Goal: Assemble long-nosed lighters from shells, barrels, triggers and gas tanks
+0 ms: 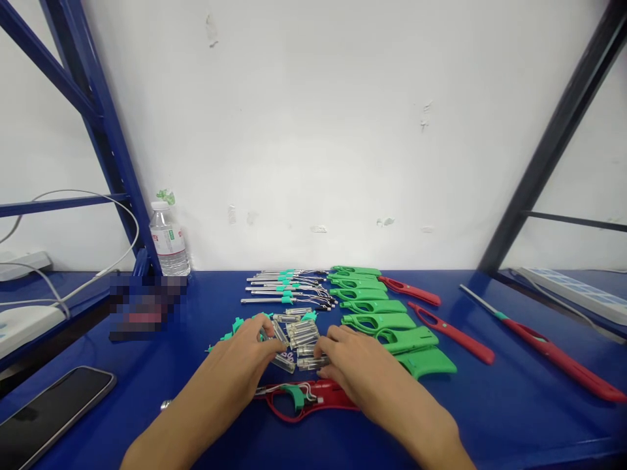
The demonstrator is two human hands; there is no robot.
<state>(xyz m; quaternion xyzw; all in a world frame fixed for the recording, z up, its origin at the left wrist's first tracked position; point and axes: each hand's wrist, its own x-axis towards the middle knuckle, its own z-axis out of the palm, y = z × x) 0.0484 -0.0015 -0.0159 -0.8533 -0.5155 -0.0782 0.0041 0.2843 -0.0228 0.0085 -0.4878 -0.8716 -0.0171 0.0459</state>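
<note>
Between my hands lies a loose pile of clear plastic tubes (304, 334) with metal ends. My left hand (247, 346) is curled at the pile's left side, with a clear tube partly visible between thumb and forefinger. At the right side, my right hand (350, 359) closes thumb and fingers on the end of a clear tube (311, 363). In front of the pile lies an open red lighter shell (326, 396), holding a teal trigger (295, 395) and white wires; my right hand covers its handle end. Small teal plastic parts (237, 324) lie beyond my left hand.
Metal rods with teal pieces and wires (287, 287) lie in a row behind. Several green lighter shells (365, 305) and red ones (455, 336) lie right, beside a long-nosed red lighter (548, 356). A phone (53, 408) and water bottle (169, 241) stand left.
</note>
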